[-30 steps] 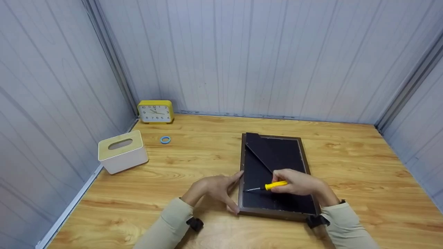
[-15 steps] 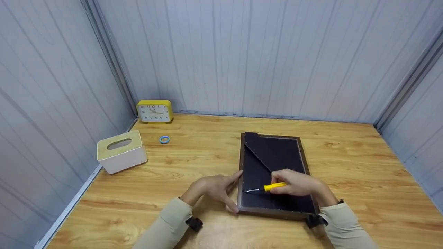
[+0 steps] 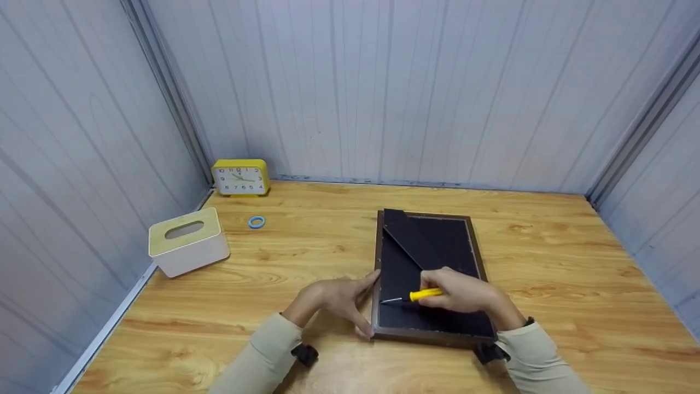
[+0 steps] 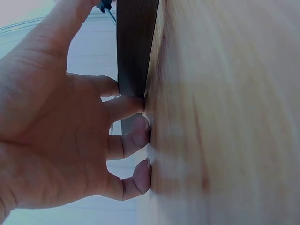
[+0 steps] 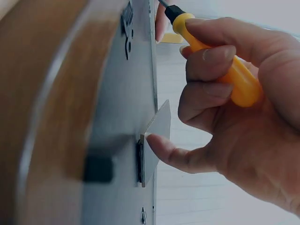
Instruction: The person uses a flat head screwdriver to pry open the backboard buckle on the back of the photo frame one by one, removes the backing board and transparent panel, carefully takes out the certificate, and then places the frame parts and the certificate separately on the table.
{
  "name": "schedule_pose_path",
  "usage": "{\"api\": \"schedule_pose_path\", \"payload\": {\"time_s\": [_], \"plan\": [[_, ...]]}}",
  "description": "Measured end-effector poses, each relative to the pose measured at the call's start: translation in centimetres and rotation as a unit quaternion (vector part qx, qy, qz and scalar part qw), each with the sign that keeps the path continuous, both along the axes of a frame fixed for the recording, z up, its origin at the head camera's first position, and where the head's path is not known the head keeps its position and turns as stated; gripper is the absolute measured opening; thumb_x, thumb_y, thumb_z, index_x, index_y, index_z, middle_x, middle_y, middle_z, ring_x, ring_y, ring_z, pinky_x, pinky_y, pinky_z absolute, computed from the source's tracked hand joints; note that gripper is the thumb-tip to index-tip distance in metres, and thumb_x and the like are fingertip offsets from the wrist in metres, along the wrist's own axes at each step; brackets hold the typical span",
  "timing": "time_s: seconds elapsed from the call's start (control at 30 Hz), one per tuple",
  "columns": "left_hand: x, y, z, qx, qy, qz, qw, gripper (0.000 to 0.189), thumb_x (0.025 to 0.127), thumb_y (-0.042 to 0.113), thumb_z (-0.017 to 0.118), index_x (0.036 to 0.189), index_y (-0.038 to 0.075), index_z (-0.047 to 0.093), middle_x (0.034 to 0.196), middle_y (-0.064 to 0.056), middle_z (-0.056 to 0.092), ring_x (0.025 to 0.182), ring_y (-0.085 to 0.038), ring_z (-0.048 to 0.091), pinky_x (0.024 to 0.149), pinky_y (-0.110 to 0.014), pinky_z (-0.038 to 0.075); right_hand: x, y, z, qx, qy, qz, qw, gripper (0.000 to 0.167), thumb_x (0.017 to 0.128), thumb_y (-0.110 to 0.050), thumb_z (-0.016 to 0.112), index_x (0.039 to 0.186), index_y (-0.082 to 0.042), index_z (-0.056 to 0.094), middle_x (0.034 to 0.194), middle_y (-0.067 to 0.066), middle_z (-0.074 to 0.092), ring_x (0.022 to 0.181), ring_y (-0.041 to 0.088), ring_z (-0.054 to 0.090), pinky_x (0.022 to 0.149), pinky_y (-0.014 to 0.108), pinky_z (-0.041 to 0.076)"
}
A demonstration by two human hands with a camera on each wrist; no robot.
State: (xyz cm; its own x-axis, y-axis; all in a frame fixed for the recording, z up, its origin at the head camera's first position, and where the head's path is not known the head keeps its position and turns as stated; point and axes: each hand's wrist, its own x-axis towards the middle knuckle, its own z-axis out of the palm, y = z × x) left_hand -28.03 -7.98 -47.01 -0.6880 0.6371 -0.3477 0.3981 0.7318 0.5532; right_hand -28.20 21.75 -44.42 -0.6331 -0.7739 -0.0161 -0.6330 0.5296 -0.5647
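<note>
Holding the screwdriver [image 3: 425, 294] in your right hand [image 3: 458, 291], you have fingers curled snugly round its smooth yellow plastic handle; one finger stretches away towards the flap [image 3: 410, 235], though whether it presses there is hard to tell. The frame [image 3: 398, 268] lies flat on the worktop [image 3: 306, 246], dark back up, with its brown rim all round; your right hand covers part of that back and the flap's near end. The screwdriver's thin metal shaft runs from a black collar to the frame's left inner edge, but its tip is too small to make out, and the right wrist view cuts the shaft off.

Your left hand [image 3: 343, 298] is spread, thumb and forefinger wide apart along the frame's left side, gripping nothing; the left wrist view crops the thumb but shows finely streaked dark brown siding and fingertips against the wood-grained worktop. From the right wrist, a bent dark metal clip [image 5: 127, 28] shows on the frame's back; a black block [image 5: 99, 168] is too blurred to name.

Left of the frame sits a box [image 3: 188, 243], pale-sided with an oval slot in its wooden top, its inside obscure. Between box and frame lies a round blue ring [image 3: 256, 222]; beyond the frame's far left stands a yellow-cased clock [image 3: 240, 178].
</note>
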Motion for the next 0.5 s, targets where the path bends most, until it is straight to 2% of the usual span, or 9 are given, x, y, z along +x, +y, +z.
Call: {"api": "schedule_pose_path", "payload": {"time_s": [0.07, 0.17, 0.3, 0.4, 0.5], "plan": [[0.0, 0.0, 0.1, 0.000, -0.001, 0.005, 1.0000, 0.132, 0.068, 0.057, 0.087, 0.163, 0.025, 0.002, 0.161, -0.015, 0.025, 0.145, -0.027, 0.030, 0.117, -0.039, 0.027, 0.0, -0.3, 0.2, -0.019, 0.007, -0.007, 0.9998, 0.015, 0.097, -0.024, 0.068, 0.087, -0.018, 0.060, 0.074, -0.012, 0.055, 0.064, 0.004, 0.048, 0.059, 0.021, 0.043], [0.0, -0.1, 0.1, -0.003, -0.001, 0.010, 0.9999, 0.131, 0.068, 0.057, 0.087, 0.163, 0.026, 0.002, 0.161, -0.015, 0.025, 0.145, -0.026, 0.030, 0.117, -0.039, 0.027, 0.0, -0.9, 0.3, -0.078, 0.009, -0.025, 0.9966, 0.012, 0.096, -0.025, 0.070, 0.090, -0.016, 0.065, 0.078, -0.009, 0.060, 0.065, 0.007, 0.053, 0.060, 0.022, 0.047], [0.0, 0.1, 0.1, -0.004, -0.001, 0.011, 0.9999, 0.130, 0.068, 0.058, 0.087, 0.163, 0.027, 0.002, 0.161, -0.015, 0.025, 0.145, -0.027, 0.030, 0.116, -0.039, 0.028, 0.6, -2.0, 0.3, -0.156, -0.012, -0.058, 0.9860, 0.011, 0.093, -0.022, 0.074, 0.092, -0.012, 0.070, 0.080, -0.001, 0.069, 0.068, 0.020, 0.065, 0.059, 0.024, 0.052], [0.0, 0.1, 0.1, -0.007, -0.003, 0.010, 0.9999, 0.129, 0.068, 0.059, 0.086, 0.162, 0.030, 0.003, 0.161, -0.015, 0.026, 0.144, -0.027, 0.031, 0.116, -0.041, 0.029, 1.3, -3.0, 0.7, -0.174, -0.034, -0.088, 0.9802, 0.011, 0.092, -0.019, 0.075, 0.092, -0.008, 0.072, 0.079, 0.005, 0.072, 0.070, 0.030, 0.069, 0.057, 0.024, 0.053], [0.1, 0.0, 0.1, -0.006, -0.004, 0.012, 0.9999, 0.129, 0.068, 0.059, 0.086, 0.162, 0.030, 0.003, 0.161, -0.015, 0.027, 0.144, -0.027, 0.031, 0.116, -0.041, 0.030, 1.8, -4.2, 1.5, -0.166, -0.038, -0.116, 0.9785, 0.010, 0.091, -0.015, 0.075, 0.090, -0.006, 0.071, 0.078, 0.005, 0.072, 0.070, 0.031, 0.069, 0.057, 0.024, 0.053]]}}
